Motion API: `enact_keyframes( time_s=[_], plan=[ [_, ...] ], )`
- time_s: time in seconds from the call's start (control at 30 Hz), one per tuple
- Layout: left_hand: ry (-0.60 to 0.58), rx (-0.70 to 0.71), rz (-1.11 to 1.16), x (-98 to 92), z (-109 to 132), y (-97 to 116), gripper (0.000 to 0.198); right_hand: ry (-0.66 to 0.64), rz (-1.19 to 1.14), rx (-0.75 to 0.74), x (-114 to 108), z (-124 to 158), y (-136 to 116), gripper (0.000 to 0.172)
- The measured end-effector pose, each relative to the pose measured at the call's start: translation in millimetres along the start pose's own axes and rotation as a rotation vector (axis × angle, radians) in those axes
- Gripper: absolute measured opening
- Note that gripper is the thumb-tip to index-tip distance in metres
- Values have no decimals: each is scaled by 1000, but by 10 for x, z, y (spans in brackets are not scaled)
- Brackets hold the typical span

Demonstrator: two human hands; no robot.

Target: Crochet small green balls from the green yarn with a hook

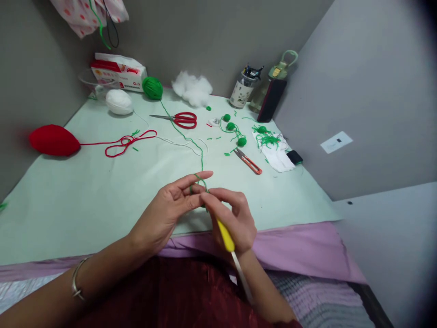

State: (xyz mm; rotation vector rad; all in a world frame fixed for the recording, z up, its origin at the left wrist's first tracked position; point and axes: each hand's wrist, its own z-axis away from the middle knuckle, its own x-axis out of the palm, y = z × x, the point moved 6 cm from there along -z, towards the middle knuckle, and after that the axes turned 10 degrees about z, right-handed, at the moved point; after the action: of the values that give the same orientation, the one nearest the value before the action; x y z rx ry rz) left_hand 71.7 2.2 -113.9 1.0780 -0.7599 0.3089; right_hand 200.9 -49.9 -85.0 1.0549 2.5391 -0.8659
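Observation:
My right hand (234, 218) is closed around a crochet hook (226, 234) with a yellow grip and a pale shaft end. Green yarn (202, 159) runs from a green ball (152, 88) at the back down to my left hand (177, 196), looping over its raised index finger. Thumb and middle finger of the left hand pinch the yarn close to the right fingertips. The hook's tip and the small work between the fingers are mostly hidden. Both hands meet just above the table's front part.
Red-handled scissors (185, 120), orange thread snips (248, 161), small green crocheted balls (231, 126) and white stuffing (192, 89) lie beyond my hands. Red yarn (54, 140) and white yarn (119, 101) are at left. A pen cup (241, 93), bottle (278, 70) and phone (272, 100) stand back right.

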Motion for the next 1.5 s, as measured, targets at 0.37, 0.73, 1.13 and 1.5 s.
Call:
enact_keyframes(
  time_s=[0.37, 0.73, 1.13, 1.5],
  plan=[
    [-11, 31, -119, -37, 13, 26, 33, 6, -535, 375, 29, -91, 186, 19],
    [-21, 52, -207, -56, 31, 60, 27, -30, -711, 519, 66, -15, 325, 20],
    [41, 79, -150, -27, 48, 43, 40, -69, 139, -126, -53, 21, -91, 38],
    [-4, 7, -99, -28, 32, 10, 33, -1, -455, 318, -8, -83, 150, 20]
  ],
)
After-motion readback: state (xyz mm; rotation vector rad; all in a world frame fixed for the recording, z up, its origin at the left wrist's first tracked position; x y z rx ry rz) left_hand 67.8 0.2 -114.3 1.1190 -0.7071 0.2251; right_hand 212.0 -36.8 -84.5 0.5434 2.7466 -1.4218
